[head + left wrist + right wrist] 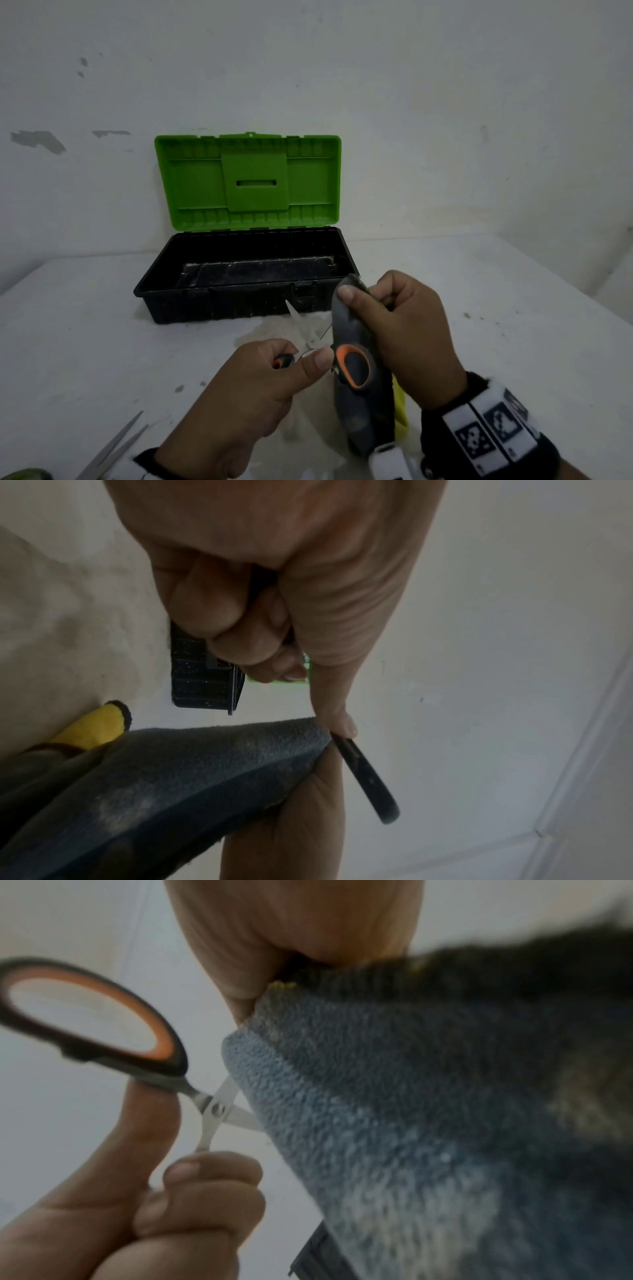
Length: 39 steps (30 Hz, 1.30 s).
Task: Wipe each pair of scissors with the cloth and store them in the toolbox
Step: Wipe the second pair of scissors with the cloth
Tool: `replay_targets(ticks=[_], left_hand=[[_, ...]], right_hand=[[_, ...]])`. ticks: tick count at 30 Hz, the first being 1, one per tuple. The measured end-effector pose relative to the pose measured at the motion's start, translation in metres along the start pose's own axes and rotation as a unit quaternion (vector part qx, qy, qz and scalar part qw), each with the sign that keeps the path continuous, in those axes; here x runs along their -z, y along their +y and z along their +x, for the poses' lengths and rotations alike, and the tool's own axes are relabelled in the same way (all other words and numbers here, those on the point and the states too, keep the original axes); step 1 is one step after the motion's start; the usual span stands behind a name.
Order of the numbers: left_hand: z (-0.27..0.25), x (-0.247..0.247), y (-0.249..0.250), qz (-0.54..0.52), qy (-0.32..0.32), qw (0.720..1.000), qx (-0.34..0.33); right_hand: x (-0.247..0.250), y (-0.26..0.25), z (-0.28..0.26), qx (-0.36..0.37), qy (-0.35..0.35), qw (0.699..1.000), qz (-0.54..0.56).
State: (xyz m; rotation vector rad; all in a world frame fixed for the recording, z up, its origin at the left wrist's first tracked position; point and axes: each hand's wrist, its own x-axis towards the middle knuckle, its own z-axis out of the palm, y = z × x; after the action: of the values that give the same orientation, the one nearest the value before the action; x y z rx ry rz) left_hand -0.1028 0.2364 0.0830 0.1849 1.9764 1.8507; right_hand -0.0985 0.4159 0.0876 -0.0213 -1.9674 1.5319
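A pair of scissors [356,365] with black-and-orange handles is held in the air in front of the toolbox, its blades spread apart. My left hand [298,363] grips one handle, thumb by the pivot [212,1110]. My right hand [363,296] pinches a grey cloth [363,411] with a yellow underside folded around one blade. The other blade [298,320] points up and left, bare. The toolbox [239,305] stands open behind, with a black base and a raised green lid [250,181]. In the left wrist view the cloth [171,777] hangs below the hand.
A second pair of scissors [113,445] lies at the near left of the white table [513,342], silver blades pointing up and right. The toolbox sits against a white wall [445,102]. A pale sheet [270,334] lies under the hands.
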Motion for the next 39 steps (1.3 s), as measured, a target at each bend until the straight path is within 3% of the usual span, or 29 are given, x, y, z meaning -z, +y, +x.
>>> replay_targets(ticks=[5,11,15,17,22,27,31,35,39], left_hand=[[0.002,0.004,-0.001,0.008,-0.005,1.000,-0.006],[0.001,-0.001,-0.001,0.066,0.032,0.996,-0.042],[0.001,0.002,0.001,0.086,0.077,0.992,-0.053],[0.004,0.004,-0.001,0.124,0.109,0.984,-0.069],[0.010,0.000,-0.006,0.279,0.167,0.938,-0.120],[0.007,-0.008,-0.003,0.358,0.218,0.897,-0.141],[0.004,-0.008,0.000,0.377,0.227,0.886,-0.144],[0.005,-0.008,0.004,0.385,0.224,0.883,-0.147],[0.004,-0.008,0.003,0.385,0.218,0.885,-0.142]], right_hand=[[-0.006,0.002,-0.015,-0.014,-0.079,0.996,0.033],[0.011,0.008,0.021,-0.005,0.027,0.999,-0.017],[0.028,0.013,0.036,-0.009,0.054,0.997,-0.058],[0.035,0.011,0.035,-0.011,0.048,0.998,-0.051],[0.022,0.001,0.018,0.011,-0.044,0.994,-0.099],[0.005,0.013,0.010,-0.007,0.008,0.988,-0.156],[0.005,0.012,0.014,-0.008,0.026,0.988,-0.154],[-0.014,0.006,-0.010,0.026,-0.045,0.988,-0.143],[-0.015,0.009,-0.016,0.041,-0.054,0.987,-0.147]])
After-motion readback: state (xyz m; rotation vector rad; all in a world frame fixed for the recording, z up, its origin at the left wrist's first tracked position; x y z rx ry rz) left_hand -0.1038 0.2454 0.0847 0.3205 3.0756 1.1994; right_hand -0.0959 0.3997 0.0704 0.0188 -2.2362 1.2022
